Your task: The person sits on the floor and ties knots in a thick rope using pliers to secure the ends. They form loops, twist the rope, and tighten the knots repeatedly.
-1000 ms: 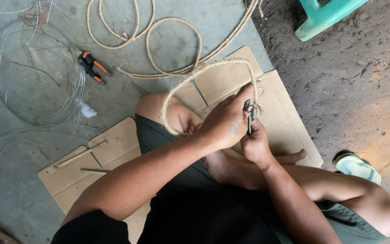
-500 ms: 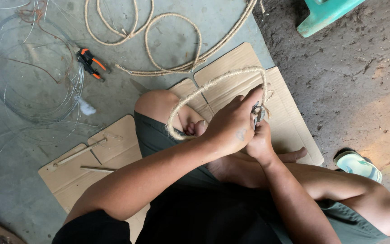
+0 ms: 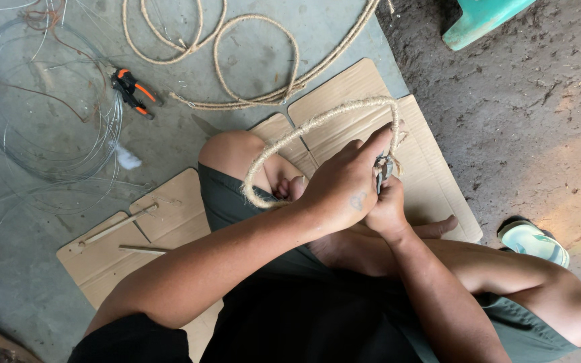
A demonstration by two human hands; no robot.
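Observation:
I sit cross-legged on flattened cardboard (image 3: 438,195). A curved hoop wrapped in jute rope (image 3: 317,124) arches over my knee. My left hand (image 3: 344,185) grips the hoop near its right end, the index finger stretched along the rope. Just behind it, my right hand (image 3: 386,208) is closed on a small metal tool (image 3: 383,168) whose tip meets the hoop. Part of the hoop is hidden behind my left hand.
Orange-handled pliers (image 3: 132,89) lie on the concrete at upper left, beside coils of thin wire (image 3: 48,107). Loose jute rope (image 3: 250,60) loops across the top. Another cardboard piece (image 3: 136,232) with thin sticks lies left. A teal stool (image 3: 482,20) and a sandal (image 3: 532,242) are on the right.
The hoop and both hands have shifted slightly right and up. My left index finger now reaches further along the rope.

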